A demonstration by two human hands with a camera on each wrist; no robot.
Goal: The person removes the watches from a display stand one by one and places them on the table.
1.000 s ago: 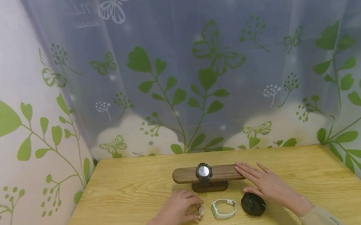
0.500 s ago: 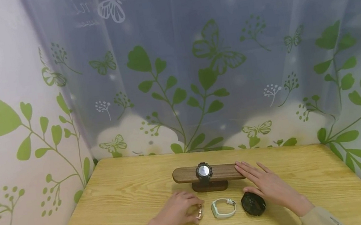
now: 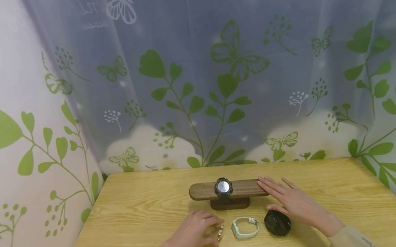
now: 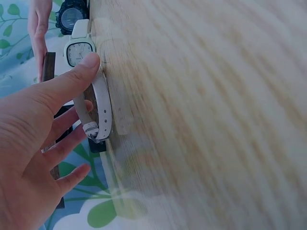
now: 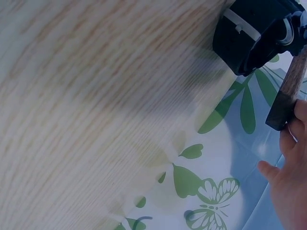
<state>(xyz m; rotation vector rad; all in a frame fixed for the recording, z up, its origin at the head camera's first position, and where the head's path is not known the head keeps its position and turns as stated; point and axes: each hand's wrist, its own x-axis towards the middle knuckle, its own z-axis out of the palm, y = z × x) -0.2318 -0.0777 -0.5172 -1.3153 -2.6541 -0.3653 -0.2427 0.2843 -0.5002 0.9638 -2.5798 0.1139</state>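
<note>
In the head view, my left hand (image 3: 193,234) holds a small watch (image 3: 220,233) with gold glints just above or on the table, between thumb and fingers. The left wrist view shows its pale strap (image 4: 103,108) with holes and a buckle; its dial is not visible there. Beside it stands a mint-green watch (image 3: 245,228) with a square face. My right hand (image 3: 298,204) rests straight fingers on the right end of a dark wooden watch stand (image 3: 200,192). A black watch (image 3: 223,186) with a light round dial sits around the stand's bar.
Another black watch (image 3: 277,223), bulkier, stands on the table below my right hand, close to its thumb. The wooden table (image 3: 137,205) ends at the back against a blue-grey curtain (image 3: 194,98) printed with leaves and butterflies.
The watch in my left hand has turned: its pale face showed earlier, and gold glints show now. My right hand and the other watches have not moved.
</note>
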